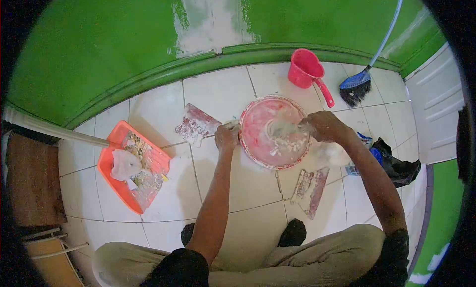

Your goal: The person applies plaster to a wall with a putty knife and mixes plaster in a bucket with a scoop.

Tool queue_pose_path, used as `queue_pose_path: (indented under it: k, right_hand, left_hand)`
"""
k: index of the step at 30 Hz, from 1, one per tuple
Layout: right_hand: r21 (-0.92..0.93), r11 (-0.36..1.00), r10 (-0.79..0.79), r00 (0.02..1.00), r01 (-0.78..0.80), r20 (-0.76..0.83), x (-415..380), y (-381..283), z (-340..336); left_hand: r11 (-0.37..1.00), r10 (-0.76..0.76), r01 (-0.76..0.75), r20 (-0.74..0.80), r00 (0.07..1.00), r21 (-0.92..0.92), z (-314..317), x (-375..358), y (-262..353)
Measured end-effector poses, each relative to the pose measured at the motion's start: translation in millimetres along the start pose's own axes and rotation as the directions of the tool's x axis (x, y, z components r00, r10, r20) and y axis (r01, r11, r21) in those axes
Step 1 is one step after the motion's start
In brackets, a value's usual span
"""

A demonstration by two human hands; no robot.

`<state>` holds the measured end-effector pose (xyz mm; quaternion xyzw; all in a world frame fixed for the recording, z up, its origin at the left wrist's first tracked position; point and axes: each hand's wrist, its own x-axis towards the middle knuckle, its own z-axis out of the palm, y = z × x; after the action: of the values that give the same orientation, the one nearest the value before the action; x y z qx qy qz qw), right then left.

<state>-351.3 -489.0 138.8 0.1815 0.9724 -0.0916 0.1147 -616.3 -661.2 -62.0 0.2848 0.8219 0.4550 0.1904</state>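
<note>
A round pink-red basin point(249, 149), smeared with white paste, stands on the floor before me. My left hand point(227, 136) is closed at its left rim. Over the right rim reaches my right hand point(325, 127), its fingers closed on a greyish thing point(290, 129) blurred by motion; I cannot tell what kind it is. White lumps point(282, 149) lie in the basin below it. A flat reddish spreader point(198, 123) caked with white lies just left of my left hand. Another such spreader point(317, 190) rests below the basin on the right.
An orange dustpan point(157, 160) full of debris lies at left. Beyond the basin are a pink dipper point(301, 71) and a blue broom point(356, 84). A black plastic bag point(399, 168) is at right. White patches mark the green wall point(124, 49).
</note>
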Motion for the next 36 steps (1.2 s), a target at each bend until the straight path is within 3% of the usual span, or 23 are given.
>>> queue_pose_path:
  k: [4,6,10,12,15,16,17,20,22,25,28,30,32,36]
  right_hand:
    - [0.018,0.999,-0.042,0.998,0.043,-0.055,-12.5,24.1,16.7]
    - [-0.062,0.991,-0.12,0.993,0.119,-0.008,-14.5,31.7,21.3]
    - [-0.163,0.98,-0.104,0.994,0.109,0.041,2.5,46.4,40.4]
    - [-0.41,0.908,-0.113,0.992,0.084,-0.047,17.1,52.8,37.1]
    - [-0.537,0.843,-0.137,0.981,0.044,-0.135,28.6,41.3,8.4]
    - [-0.567,0.823,-0.096,0.993,0.039,-0.072,31.8,35.1,-0.6]
    - [-0.565,0.825,-0.096,0.993,0.037,-0.074,32.4,28.9,-4.2]
    - [-0.453,0.888,-0.152,0.979,0.076,-0.135,32.6,15.7,-3.4]
    - [-0.341,0.933,-0.124,0.992,0.117,0.001,32.9,6.5,6.4]
    - [-0.29,0.956,-0.04,0.999,0.048,0.034,34.1,20.3,19.9]
    - [-0.257,0.966,-0.038,0.994,0.012,-0.099,25.3,44.6,12.1]
    - [-0.263,0.965,-0.021,0.993,-0.01,-0.114,17.0,47.7,-2.1]
    - [-0.3,0.954,-0.006,0.993,-0.029,-0.115,10.6,47.1,-13.4]
    - [-0.215,0.976,-0.003,0.997,-0.013,-0.076,-2.6,58.4,1.2]
  left_hand:
    - [0.999,-0.024,0.024,0.017,1.0,0.025,-0.9,-0.3,3.0]
    - [0.999,-0.002,0.0,0.04,0.999,0.046,2.4,3.7,-4.3]
    - [0.994,-0.041,0.042,0.01,0.999,-0.106,5.3,1.7,-5.7]
    - [0.991,-0.051,0.052,0.015,0.999,-0.124,-1.9,-3.1,7.1]
    - [0.985,-0.147,0.153,0.072,0.986,-0.079,-8.8,-6.9,17.3]
    - [0.98,-0.122,0.132,0.072,0.99,-0.151,-1.1,-2.0,4.8]
    - [0.969,-0.098,0.111,0.071,0.993,-0.221,5.5,2.7,-8.4]
    - [0.982,-0.108,0.117,0.065,0.992,-0.151,-5.2,-4.6,10.5]
    - [0.988,-0.113,0.12,0.067,0.991,-0.1,-16.9,-12.3,30.3]
    - [0.99,-0.102,0.107,0.069,0.992,-0.086,-15.6,-11.9,26.4]
    - [0.99,-0.048,0.055,0.055,0.997,-0.129,-7.2,-5.6,10.8]
    - [0.991,-0.015,0.02,0.041,0.999,-0.132,-4.0,-2.1,4.5]
    - [0.98,-0.134,0.147,0.107,0.985,-0.13,-0.4,0.9,1.9]
    - [0.996,-0.082,0.085,0.065,0.994,-0.041,-16.9,-12.2,28.7]
